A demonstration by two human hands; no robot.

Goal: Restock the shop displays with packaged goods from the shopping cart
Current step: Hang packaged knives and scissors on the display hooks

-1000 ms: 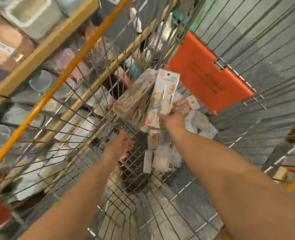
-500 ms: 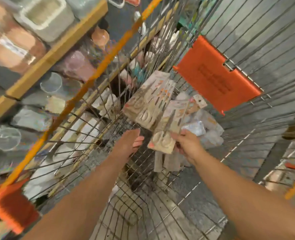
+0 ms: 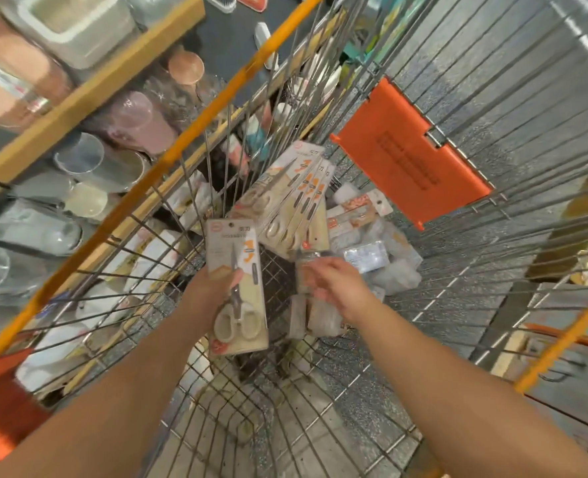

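Observation:
Inside the wire shopping cart (image 3: 168, 160), my left hand (image 3: 206, 291) grips a carded pack of beige-handled scissors (image 3: 239, 305), held upright with my thumb across its front. More of the same scissors packs (image 3: 285, 201) lean in a fanned stack against the cart's far left side. My right hand (image 3: 337, 284) hovers just right of the held pack with relaxed fingers. It is blurred and appears to hold nothing. Clear-wrapped packs (image 3: 385, 260) and a flat orange-printed pack (image 3: 354, 212) lie on the cart floor beyond it.
A wooden shelf (image 3: 89, 94) on the left carries plastic cups, jars and storage boxes. An orange plastic flap (image 3: 409, 157) hangs on the cart's far wall. Grey speckled floor shows through the wires. An orange cart handle piece (image 3: 2, 401) sits at lower left.
The single scissors pack has passed from my right hand to my left hand and come nearer to me. My right hand has let go and now hovers free.

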